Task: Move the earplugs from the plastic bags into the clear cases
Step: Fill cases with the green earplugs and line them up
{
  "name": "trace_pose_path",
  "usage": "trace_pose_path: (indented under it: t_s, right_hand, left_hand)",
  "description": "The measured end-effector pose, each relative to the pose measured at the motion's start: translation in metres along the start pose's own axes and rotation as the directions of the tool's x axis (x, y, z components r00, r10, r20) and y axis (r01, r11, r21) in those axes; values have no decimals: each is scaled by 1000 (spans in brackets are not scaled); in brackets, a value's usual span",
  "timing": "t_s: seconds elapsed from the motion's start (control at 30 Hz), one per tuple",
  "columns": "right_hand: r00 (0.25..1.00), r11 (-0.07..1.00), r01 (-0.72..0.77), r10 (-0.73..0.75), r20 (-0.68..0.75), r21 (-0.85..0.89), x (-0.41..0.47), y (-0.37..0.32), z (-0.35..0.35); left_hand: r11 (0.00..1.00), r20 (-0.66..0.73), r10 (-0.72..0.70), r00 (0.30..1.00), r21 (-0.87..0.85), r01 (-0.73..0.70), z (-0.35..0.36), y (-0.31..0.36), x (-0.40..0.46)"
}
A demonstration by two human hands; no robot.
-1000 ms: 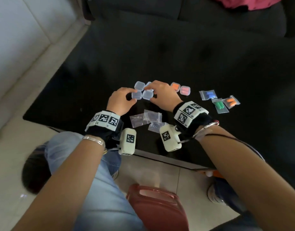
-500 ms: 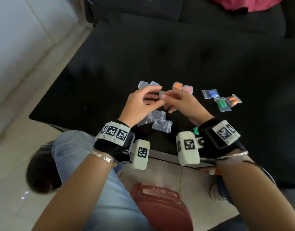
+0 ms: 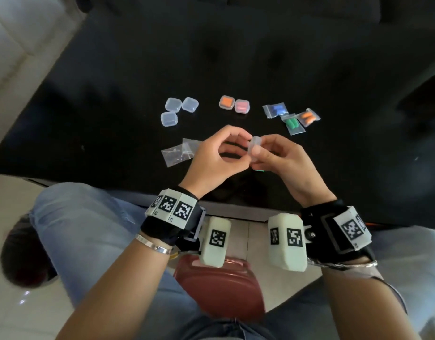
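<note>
A home: dark sofa (image 3: 285, 6), black table (image 3: 113, 94), tiled floor (image 3: 5, 217).

so a second ago both hands were flat down on the cluster of small clear plastic cases on the black table, four there. Now the left hand (image 3: 211, 158) and right hand (image 3: 277, 158) are up off it, pinching one small clear square case (image 3: 256, 145) between them, looks slightly open maybe. Three empties (image 3: 169, 119) left behind

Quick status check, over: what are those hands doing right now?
Left hand and right hand both pinching one clear case above the table. Three bagged earplug pairs still waiting. Nothing in the way.
</note>
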State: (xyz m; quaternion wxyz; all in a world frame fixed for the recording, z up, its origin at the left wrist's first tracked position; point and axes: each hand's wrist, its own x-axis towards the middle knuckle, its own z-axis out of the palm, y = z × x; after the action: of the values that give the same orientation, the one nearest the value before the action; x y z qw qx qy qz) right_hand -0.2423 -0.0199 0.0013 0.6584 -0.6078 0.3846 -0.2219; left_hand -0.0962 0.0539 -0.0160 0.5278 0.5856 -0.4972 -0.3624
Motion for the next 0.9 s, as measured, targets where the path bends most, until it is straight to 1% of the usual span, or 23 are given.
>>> trace_pose_path:
  t_s: [0.1,0.13,0.2,0.23,0.27,0.33,0.4,0.43,0.5,0.57,0.6,0.67,0.7,0.77,0.83,0.9]
  right_hand:
    - [996,996,68,-64,66,-49,-7,3,-6]
    - [993,993,96,-91,76,-65,-9,5,-7]
    - [986,983,156,-149,72,-102,-11,9,-6]
    - [981,972,191,-183,71,-140,-11,11,-5]
    - [974,958,223,-213,73,-181,-11,12,-4]
    - [960,929,279,-268,78,-242,-10,14,-2]
    - [951,910,308,-297,82,-276,-10,14,0]
    - [953,915,304,-293,81,-264,-11,13,1]
    - [968,954,252,-247,51,-163,-12,11,0]
    - [988,986,156,-156,4,-65,-14,8,-1]
    - [994,994,105,-105,-3,-40,-15,7,-2]
    - [999,998,47,-47,2,-52,-15,7,-1]
    - [999,996,48,-48,-3,-75,-15,7,-1]
    - [997,990,71,-73,-16,-121,-16,8,-1]
    - [997,988,78,-79,-8,-133,-17,9,-1]
    - [998,991,68,-68,5,-119,-17,11,-3]
  left_hand:
    - [999,60,-19,998,35,17,2,-4,-4]
    - [999,70,-41,997,-7,42,2,-5,-5]
    - [975,81,-136,987,-163,148,1,-4,-7]
    - [956,85,-184,979,-215,198,0,-4,-7]
    - [946,87,-213,973,-231,227,-1,-4,-7]
    - [949,95,-215,972,-216,231,0,-5,-8]
    - [958,97,-184,978,-206,201,2,-4,-10]
    - [965,85,-158,984,-199,173,3,-4,-10]
    - [985,26,-90,996,-148,93,5,-4,-12]
    - [999,-29,-1,1000,-47,-1,6,-4,-13]
    - [999,-31,48,998,4,-48,6,-5,-13]
    - [988,-2,120,993,102,-119,7,-6,-13]
    - [981,11,136,991,138,-136,8,-7,-14]
    - [979,1,126,992,159,-125,9,-7,-15]
    - [990,-8,82,997,117,-80,12,-8,-15]
    - [997,10,29,1000,73,-30,12,-8,-15]
